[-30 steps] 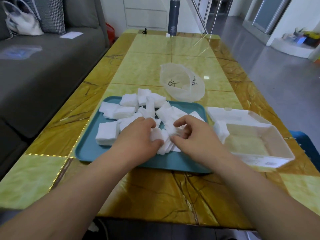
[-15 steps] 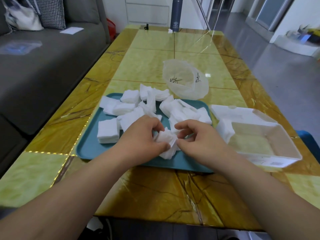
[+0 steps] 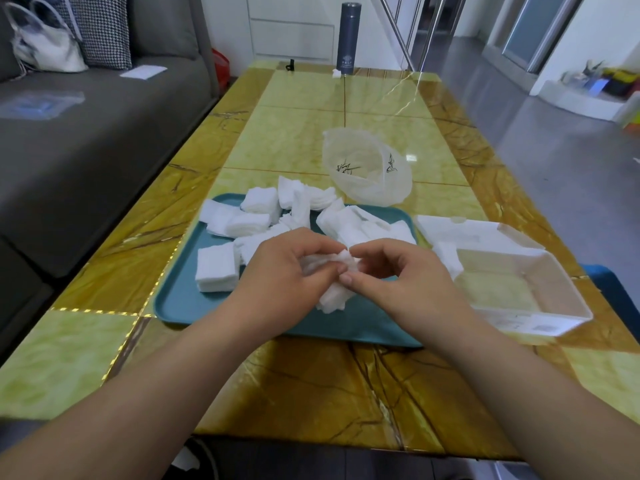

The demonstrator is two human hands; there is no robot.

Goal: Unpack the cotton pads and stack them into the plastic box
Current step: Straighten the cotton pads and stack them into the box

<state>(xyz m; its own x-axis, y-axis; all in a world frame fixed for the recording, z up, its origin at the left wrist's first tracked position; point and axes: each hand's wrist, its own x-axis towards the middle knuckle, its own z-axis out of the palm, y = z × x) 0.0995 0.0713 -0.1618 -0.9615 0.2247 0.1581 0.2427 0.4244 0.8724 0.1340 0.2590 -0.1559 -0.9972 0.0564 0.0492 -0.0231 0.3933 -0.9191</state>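
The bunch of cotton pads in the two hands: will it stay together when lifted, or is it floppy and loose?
Probably floppy: the bunch of cotton pads sags and fans out below the left hand and right hand. Likely very light, since a mere pinch holds it. Loose pads may slip out over the tray.

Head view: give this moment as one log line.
left hand: grips cotton pad bundle over teal tray | right hand: pinches same bundle | plastic box: open, right of tray

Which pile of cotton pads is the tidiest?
The square stack of cotton pads at the near-left of the teal tray, lying flat with edges aligned; the others are tumbled heaps.
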